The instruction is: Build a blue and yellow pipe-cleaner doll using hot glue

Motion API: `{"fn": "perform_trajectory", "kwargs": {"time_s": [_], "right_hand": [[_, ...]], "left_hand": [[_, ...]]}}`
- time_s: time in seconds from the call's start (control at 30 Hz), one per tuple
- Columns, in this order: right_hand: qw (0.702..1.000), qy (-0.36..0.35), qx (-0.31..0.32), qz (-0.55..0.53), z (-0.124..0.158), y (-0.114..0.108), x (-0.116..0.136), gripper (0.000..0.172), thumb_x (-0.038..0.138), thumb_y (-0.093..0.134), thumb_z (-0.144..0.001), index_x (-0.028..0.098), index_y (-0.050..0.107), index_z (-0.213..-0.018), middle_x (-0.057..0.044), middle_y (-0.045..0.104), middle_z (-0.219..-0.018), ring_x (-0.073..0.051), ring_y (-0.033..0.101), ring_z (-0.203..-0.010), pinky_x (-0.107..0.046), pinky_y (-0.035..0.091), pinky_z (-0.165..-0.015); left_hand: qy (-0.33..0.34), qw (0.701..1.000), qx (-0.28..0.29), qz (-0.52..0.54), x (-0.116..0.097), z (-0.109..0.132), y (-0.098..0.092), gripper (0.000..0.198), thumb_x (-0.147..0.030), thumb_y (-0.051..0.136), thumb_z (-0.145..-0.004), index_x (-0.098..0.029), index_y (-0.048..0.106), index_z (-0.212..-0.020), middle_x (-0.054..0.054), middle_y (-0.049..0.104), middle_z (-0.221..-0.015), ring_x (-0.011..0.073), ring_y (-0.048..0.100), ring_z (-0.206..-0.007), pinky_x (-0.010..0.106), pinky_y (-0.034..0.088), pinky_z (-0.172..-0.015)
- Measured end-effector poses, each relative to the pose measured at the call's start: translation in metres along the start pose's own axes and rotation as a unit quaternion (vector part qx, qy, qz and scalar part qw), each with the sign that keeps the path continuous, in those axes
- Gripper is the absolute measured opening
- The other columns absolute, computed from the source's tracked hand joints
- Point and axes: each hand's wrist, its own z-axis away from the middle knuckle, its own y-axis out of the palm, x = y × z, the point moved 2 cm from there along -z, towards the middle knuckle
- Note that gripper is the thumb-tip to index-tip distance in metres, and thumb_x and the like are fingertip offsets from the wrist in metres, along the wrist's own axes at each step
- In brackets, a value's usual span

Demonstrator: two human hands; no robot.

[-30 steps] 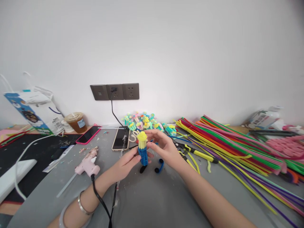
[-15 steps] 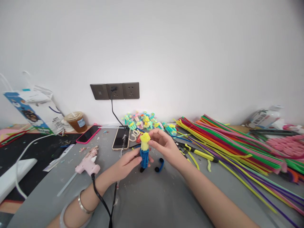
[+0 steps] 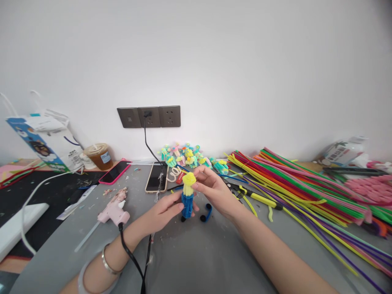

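Note:
Upright between both hands is a small pipe cleaner figure (image 3: 187,204), yellow on top, blue below, with a black piece at its base. My left hand (image 3: 167,210) is closed round the blue lower part. The fingers of my right hand (image 3: 211,188) pinch the yellow upper part from the right; some of its fingertips are hidden behind the figure. Just right of the figure, a curved blue pipe cleaner piece (image 3: 208,212) with black coiled ends lies on the grey table (image 3: 196,261).
A pink glue gun (image 3: 114,212) with a black cord lies left. Two phones (image 3: 156,178) and small pipe cleaner figures (image 3: 190,155) are behind the hands. Yellow-handled pliers (image 3: 260,198) and bundled pipe cleaners (image 3: 294,183) lie right. A drink cup (image 3: 99,157) stands back left.
The figure's yellow top leans slightly more to the right. Both hands keep nearly the same hold; the view has shifted very slightly.

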Motion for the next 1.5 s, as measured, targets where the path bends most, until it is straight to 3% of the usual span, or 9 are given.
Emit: {"fn": "perform_trajectory", "kwargs": {"time_s": [0.17,0.33,0.5,0.63,0.97,1.2,1.5], "right_hand": [[1.0,0.003,0.008,0.005,0.0,0.003,0.002,0.038,0.048,0.075,-0.08,0.026,0.053,-0.103,-0.002,0.065,-0.091,-0.015,0.059,-0.068,-0.027,0.05,-0.054],[0.995,-0.061,-0.023,0.078,0.0,0.0,0.003,0.044,0.047,0.075,-0.08,0.027,0.058,-0.116,-0.005,0.065,-0.105,-0.021,0.062,-0.099,-0.036,0.052,-0.084],[0.98,-0.114,-0.053,0.154,-0.001,-0.005,0.003,0.042,0.043,0.071,-0.086,0.03,0.059,-0.124,-0.006,0.063,-0.114,-0.021,0.061,-0.102,-0.037,0.05,-0.09],[0.968,-0.125,-0.075,0.206,-0.001,-0.008,0.001,0.035,0.042,0.068,-0.087,0.029,0.063,-0.119,-0.007,0.065,-0.117,-0.021,0.062,-0.099,-0.038,0.051,-0.087],[0.959,-0.134,-0.085,0.237,-0.003,-0.011,-0.003,0.024,0.041,0.068,-0.087,0.025,0.062,-0.104,-0.005,0.067,-0.103,-0.02,0.062,-0.092,-0.036,0.051,-0.081],[0.95,-0.146,-0.088,0.26,-0.002,-0.011,0.002,0.021,0.037,0.071,-0.086,0.025,0.063,-0.1,-0.005,0.066,-0.1,-0.02,0.062,-0.091,-0.035,0.049,-0.082],[0.941,-0.151,-0.084,0.292,0.001,-0.007,0.007,0.022,0.04,0.069,-0.087,0.023,0.063,-0.099,-0.006,0.066,-0.098,-0.022,0.062,-0.091,-0.037,0.05,-0.083]], "left_hand": [[0.003,1.0,-0.019,-0.003,0.004,0.0,0.0,0.042,-0.046,0.046,-0.1,-0.017,0.061,-0.127,0.012,0.072,-0.113,0.0239,0.068,-0.098,0.035,0.052,-0.09],[0.018,0.993,-0.118,-0.001,0.016,-0.004,-0.005,0.039,-0.042,0.056,-0.095,-0.019,0.058,-0.126,0.011,0.068,-0.116,0.0246,0.065,-0.104,0.037,0.051,-0.095],[-0.001,0.978,-0.19,-0.087,0.022,-0.006,-0.012,0.034,-0.039,0.064,-0.088,-0.016,0.061,-0.114,0.008,0.067,-0.101,0.0205,0.062,-0.089,0.031,0.052,-0.081],[0.0,0.969,-0.205,-0.135,0.019,-0.007,-0.014,0.031,-0.035,0.068,-0.085,-0.017,0.064,-0.11,0.006,0.068,-0.097,0.0187,0.061,-0.084,0.028,0.051,-0.074],[0.013,0.955,-0.25,-0.161,0.017,-0.008,-0.019,0.028,-0.037,0.072,-0.08,-0.016,0.075,-0.099,0.008,0.074,-0.095,0.0198,0.065,-0.082,0.026,0.049,-0.063],[0.037,0.952,-0.249,-0.175,0.017,-0.005,-0.019,0.022,-0.031,0.071,-0.084,-0.019,0.077,-0.101,0.007,0.07,-0.096,0.0186,0.062,-0.085,0.025,0.046,-0.066],[0.043,0.952,-0.26,-0.154,0.019,-0.005,-0.02,0.024,-0.035,0.075,-0.081,-0.017,0.079,-0.096,0.009,0.072,-0.096,0.0212,0.064,-0.089,0.028,0.05,-0.073]]}}
